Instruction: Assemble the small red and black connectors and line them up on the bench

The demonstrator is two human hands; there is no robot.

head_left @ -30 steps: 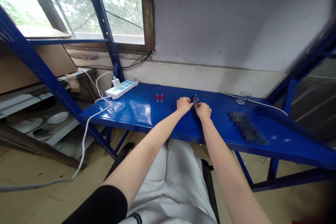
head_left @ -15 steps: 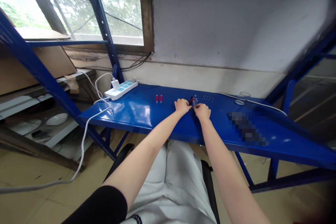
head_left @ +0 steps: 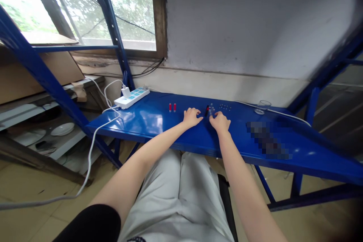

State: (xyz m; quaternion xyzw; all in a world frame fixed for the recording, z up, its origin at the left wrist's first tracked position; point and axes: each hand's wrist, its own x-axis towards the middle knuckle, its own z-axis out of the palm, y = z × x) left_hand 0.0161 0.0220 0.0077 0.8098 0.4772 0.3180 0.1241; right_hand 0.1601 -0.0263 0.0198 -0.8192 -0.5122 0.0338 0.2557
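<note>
My left hand (head_left: 193, 117) is over the blue table (head_left: 147, 121), fingers apart and thumb stretched to the right, with nothing in it. Just right of its thumb stands a small black and red piece (head_left: 207, 110). Close beside that is a cluster of small clear pieces (head_left: 211, 109). My right hand (head_left: 221, 122) is at the near right side of this cluster, thumb and forefinger apart; whether the thumb touches a clear piece I cannot tell. Further left, two small red-capped tubes (head_left: 172, 107) stand side by side.
Several tiny bits (head_left: 226, 107) lie in rows behind my right hand. A clear glass (head_left: 262, 107) and a blurred-out dark object (head_left: 268, 140) are to the right. A white power strip (head_left: 132, 98) with a white cable (head_left: 92, 147) occupies the left end.
My left hand has drawn away to the left from the black and red piece, its fingers spreading. The right hand has shifted slightly, thumb and forefinger now further apart.
</note>
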